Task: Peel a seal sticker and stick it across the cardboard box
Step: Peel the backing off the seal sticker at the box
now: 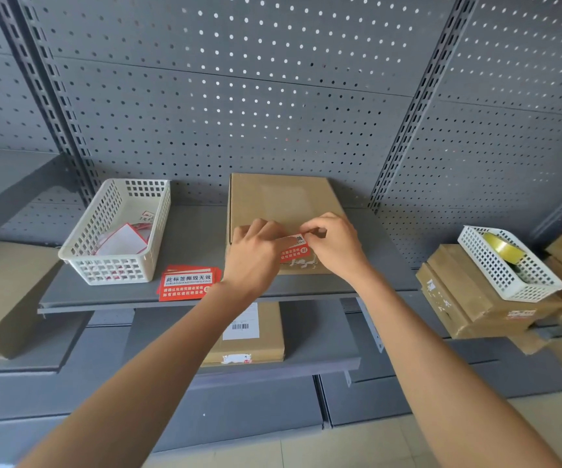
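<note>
A flat brown cardboard box (pixel 279 201) lies on the grey shelf (pixel 188 231), its near edge facing me. A red and white seal sticker (pixel 295 251) sits over that near edge, between my two hands. My left hand (pixel 256 255) pinches the sticker's left side, covering part of it. My right hand (pixel 335 243) pinches its upper right corner with thumb and forefinger. Whether the sticker is pressed down on the box I cannot tell. A small stack of the same red stickers (pixel 188 283) lies on the shelf to the left of my left wrist.
A white plastic basket (pixel 83 246) with sticker scraps stands at the left of the shelf. At right, another white basket (pixel 496 261) holding a yellow tape roll (pixel 504 246) rests on stacked boxes (pixel 469 298). A labelled box (pixel 266 336) lies on the lower shelf. A pegboard wall stands behind.
</note>
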`<state>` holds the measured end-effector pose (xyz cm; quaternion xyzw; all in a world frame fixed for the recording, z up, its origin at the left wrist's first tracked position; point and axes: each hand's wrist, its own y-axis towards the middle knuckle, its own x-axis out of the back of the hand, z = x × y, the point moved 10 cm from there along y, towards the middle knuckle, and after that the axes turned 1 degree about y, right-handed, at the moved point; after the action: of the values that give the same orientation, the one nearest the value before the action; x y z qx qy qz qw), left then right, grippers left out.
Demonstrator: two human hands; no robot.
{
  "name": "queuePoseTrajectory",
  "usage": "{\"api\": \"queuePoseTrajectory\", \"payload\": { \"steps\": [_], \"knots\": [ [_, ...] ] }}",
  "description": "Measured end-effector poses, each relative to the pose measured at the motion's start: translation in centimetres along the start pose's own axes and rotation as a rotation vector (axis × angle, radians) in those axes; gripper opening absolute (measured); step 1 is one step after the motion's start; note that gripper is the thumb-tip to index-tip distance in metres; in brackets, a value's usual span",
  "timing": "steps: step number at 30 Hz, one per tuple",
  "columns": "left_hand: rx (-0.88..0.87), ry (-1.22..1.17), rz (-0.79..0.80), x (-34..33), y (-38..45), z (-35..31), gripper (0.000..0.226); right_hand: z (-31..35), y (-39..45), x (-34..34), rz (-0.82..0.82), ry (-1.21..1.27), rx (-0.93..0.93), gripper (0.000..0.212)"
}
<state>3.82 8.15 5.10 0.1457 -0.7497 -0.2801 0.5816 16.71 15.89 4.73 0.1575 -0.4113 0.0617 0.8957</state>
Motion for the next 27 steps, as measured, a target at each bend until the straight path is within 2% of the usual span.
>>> {"api": "queuePoseTrajectory", "payload": {
  "steps": [8,19,24,27],
  "knots": [
    [0.029,0.016,0.008,0.0,-0.1,-0.1,0.039,0.6,-0.2,0.2,0.009,0.021,-0.044,0.007],
    [0.054,0.0,0.003,-0.1,0.0,0.1,0.03,2.1,0.3,0.0,0.036,-0.229,-0.045,0.023],
    [0.161,-0.045,0.007,-0.1,0.4,0.8,0.03,2.2,0.2,-0.3,0.07,-0.262,-0.028,0.03],
    [0.222,-0.097,0.031,0.0,1.0,1.1,0.022,2.4,0.1,-0.1,0.072,-0.267,-0.014,0.032]
  ]
}}
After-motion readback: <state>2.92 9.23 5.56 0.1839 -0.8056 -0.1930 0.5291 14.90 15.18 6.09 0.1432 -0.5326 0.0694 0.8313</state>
